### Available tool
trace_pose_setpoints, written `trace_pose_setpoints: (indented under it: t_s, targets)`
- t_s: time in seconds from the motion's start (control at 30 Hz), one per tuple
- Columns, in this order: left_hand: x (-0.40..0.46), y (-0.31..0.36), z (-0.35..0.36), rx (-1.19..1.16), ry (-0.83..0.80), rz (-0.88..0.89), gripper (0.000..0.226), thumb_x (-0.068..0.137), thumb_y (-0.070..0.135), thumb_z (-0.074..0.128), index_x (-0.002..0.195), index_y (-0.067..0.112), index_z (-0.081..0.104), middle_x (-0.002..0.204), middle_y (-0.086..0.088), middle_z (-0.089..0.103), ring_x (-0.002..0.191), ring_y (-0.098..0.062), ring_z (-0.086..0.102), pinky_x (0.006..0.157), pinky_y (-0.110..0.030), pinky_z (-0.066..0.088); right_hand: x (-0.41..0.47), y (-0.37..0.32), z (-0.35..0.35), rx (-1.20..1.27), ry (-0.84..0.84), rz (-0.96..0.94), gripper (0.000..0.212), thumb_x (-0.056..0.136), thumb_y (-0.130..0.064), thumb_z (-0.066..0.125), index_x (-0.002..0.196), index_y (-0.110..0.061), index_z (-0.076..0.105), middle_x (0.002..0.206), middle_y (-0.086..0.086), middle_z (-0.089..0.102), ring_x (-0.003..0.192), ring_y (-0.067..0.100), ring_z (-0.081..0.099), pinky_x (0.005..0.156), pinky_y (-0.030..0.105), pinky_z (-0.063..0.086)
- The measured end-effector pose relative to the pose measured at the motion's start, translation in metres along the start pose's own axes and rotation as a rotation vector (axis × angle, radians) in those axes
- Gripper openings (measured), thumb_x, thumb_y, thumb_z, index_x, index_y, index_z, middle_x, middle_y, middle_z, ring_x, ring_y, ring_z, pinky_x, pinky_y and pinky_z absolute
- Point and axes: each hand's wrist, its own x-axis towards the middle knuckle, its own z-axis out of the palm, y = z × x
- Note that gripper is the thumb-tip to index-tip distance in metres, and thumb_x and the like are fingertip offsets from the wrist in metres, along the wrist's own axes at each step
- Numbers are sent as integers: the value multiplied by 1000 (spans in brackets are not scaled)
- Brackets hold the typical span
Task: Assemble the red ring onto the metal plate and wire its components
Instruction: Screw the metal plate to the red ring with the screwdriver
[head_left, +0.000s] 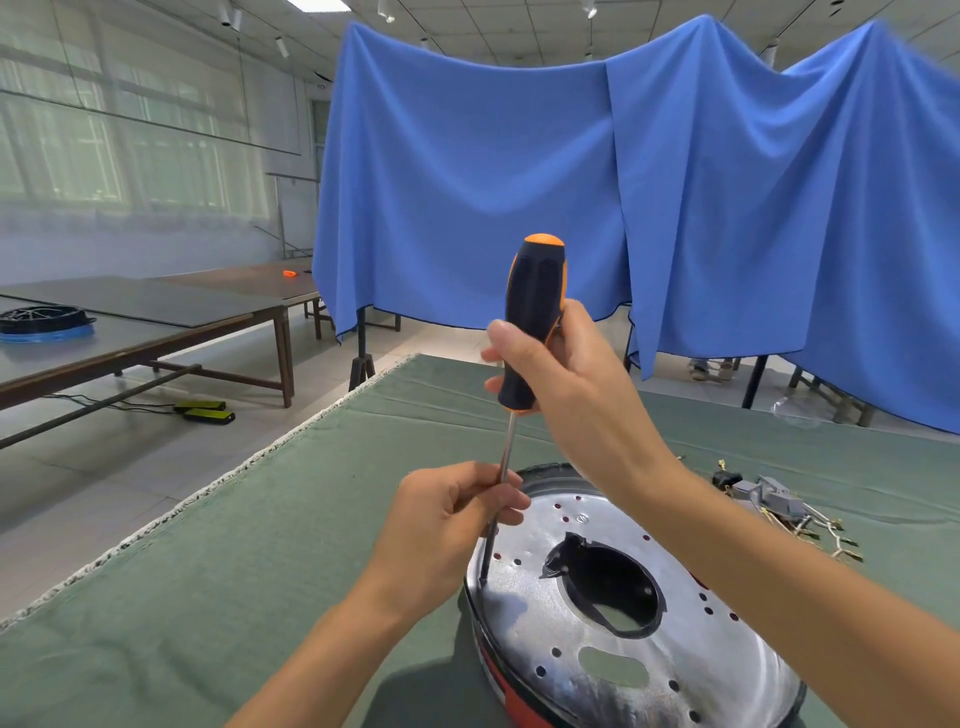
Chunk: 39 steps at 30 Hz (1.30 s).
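Observation:
A round metal plate (639, 660) with many small holes and a large dark central opening lies on the green cloth. The red ring (511, 699) shows as a red edge beneath the plate's near left rim. A screwdriver (535, 312) with a black and orange handle stands nearly upright, its tip on the plate's left rim. My right hand (566, 369) grips the handle. My left hand (457, 519) pinches the steel shaft just above the plate.
A bundle of grey connectors and yellowish wires (779, 506) lies on the green-covered table (260, 597) right of the plate. The table's left edge drops to the floor. Another table (130, 332) with a black round part stands at left. Blue drapes (623, 182) hang behind.

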Motion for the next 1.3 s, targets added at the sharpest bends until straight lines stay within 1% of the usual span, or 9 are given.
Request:
trace_pose_setpoints:
  t_s: [0.17,0.37,0.47,0.6,0.73,0.83,1.0,1.17,1.3]
  targets:
    - [2,6,-4,6,-63,-39,19,91,-3,55,92,12,67,82,-5,75,76,-18,72,73,-32,55,5,2,-3,60,1,17,9,90,-17,64,93,-14,56,95,16,70,74,20,72,72,35,59]
    - [2,6,1,-157,43,-57,13,80,-9,65,77,3,69,73,-17,73,66,-23,70,70,-33,59,4,2,0,35,79,-29,34,76,-28,79,89,-19,49,78,-1,62,61,9,64,53,15,49]
    - [3,7,1,-149,-38,-74,16,85,-5,60,82,7,69,79,-13,74,76,-23,72,76,-32,59,4,0,-3,57,43,-5,31,82,-36,68,98,-18,50,83,-3,62,75,20,67,59,23,53]
    - [6,8,-2,-76,-130,-78,21,90,-6,53,90,11,67,84,-7,75,82,-25,72,81,-35,57,7,-4,-7,96,-41,13,10,93,-22,59,92,-18,50,91,10,70,79,22,71,75,40,56]
    - [4,6,-4,-68,19,-21,11,77,-2,71,79,9,72,73,-12,74,66,-22,71,65,-27,57,5,-6,-4,28,17,-56,25,85,-25,70,88,-15,47,74,7,66,66,24,69,70,51,57]
    - [3,3,-5,-94,51,-5,11,78,-5,69,76,4,72,70,-13,73,63,-21,71,60,-22,55,4,-9,-4,-15,17,-39,32,80,-37,71,89,-17,48,77,9,66,73,26,69,75,52,56]
    - [4,3,-9,-26,-15,12,19,86,-5,60,80,11,70,73,-5,74,70,-19,71,69,-31,59,11,-15,-12,91,-97,51,9,93,-13,57,102,-14,58,106,20,67,94,32,67,91,52,51]
    - [1,2,-7,1,-18,18,12,85,0,65,86,11,70,78,-4,75,72,-19,72,62,-19,53,13,-13,-9,-33,42,38,31,76,-23,79,89,-17,52,83,9,68,84,31,68,81,54,53]
    - [-1,-4,-4,20,44,24,11,82,3,69,82,14,73,74,-1,75,66,-15,71,57,-19,52,13,-12,-5,-83,47,49,41,72,-36,81,92,-19,50,80,4,62,83,25,67,77,47,56]
